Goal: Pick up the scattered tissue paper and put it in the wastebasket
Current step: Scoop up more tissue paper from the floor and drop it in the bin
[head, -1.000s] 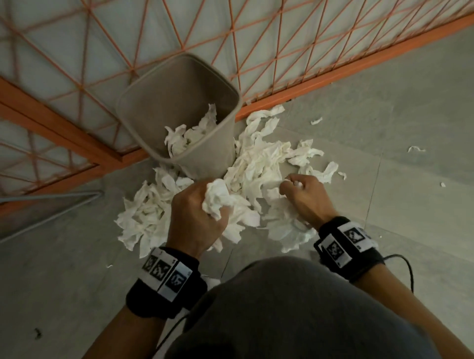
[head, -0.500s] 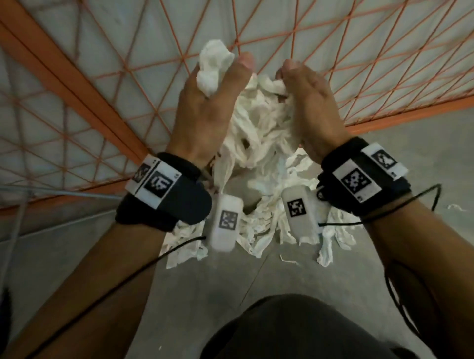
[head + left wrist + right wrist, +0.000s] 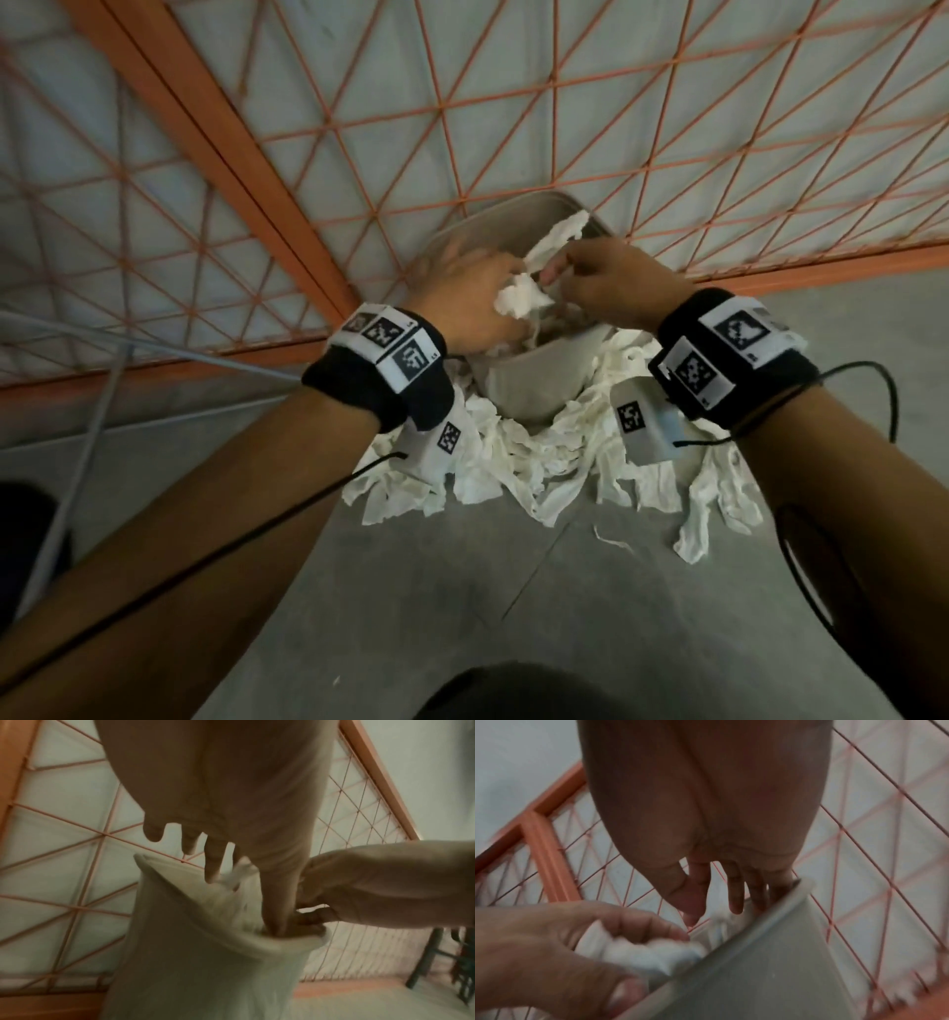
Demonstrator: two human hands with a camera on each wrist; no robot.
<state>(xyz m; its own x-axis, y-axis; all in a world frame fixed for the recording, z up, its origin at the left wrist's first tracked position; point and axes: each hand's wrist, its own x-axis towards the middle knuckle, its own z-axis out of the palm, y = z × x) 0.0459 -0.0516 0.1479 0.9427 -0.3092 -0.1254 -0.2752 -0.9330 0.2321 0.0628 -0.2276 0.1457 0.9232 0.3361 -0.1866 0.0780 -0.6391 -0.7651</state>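
The grey wastebasket (image 3: 534, 380) stands on the floor against the fence, with both hands over its mouth. My left hand (image 3: 477, 293) grips a crumpled wad of tissue paper (image 3: 518, 300); in the right wrist view its fingers (image 3: 634, 925) curl over the wad (image 3: 639, 953) at the basket's rim (image 3: 770, 963). My right hand (image 3: 590, 282) reaches into the basket with straight, spread fingers (image 3: 735, 898) and holds nothing. A tissue strip (image 3: 560, 241) lies over the far rim. Scattered tissue paper (image 3: 513, 462) rings the basket's foot. The basket's inside is mostly hidden.
An orange mesh fence (image 3: 462, 128) with a thick orange beam (image 3: 231, 169) stands right behind the basket. A grey tube (image 3: 102, 401) runs along the left. A thin tissue scrap (image 3: 611, 537) lies on the grey floor (image 3: 411, 591). My knee (image 3: 513, 694) fills the bottom edge.
Both hands lifted a big bundle of tissue from the floor, held it high, then came down over the basket. Most of the bundle has left my hands; the right hand has let go.
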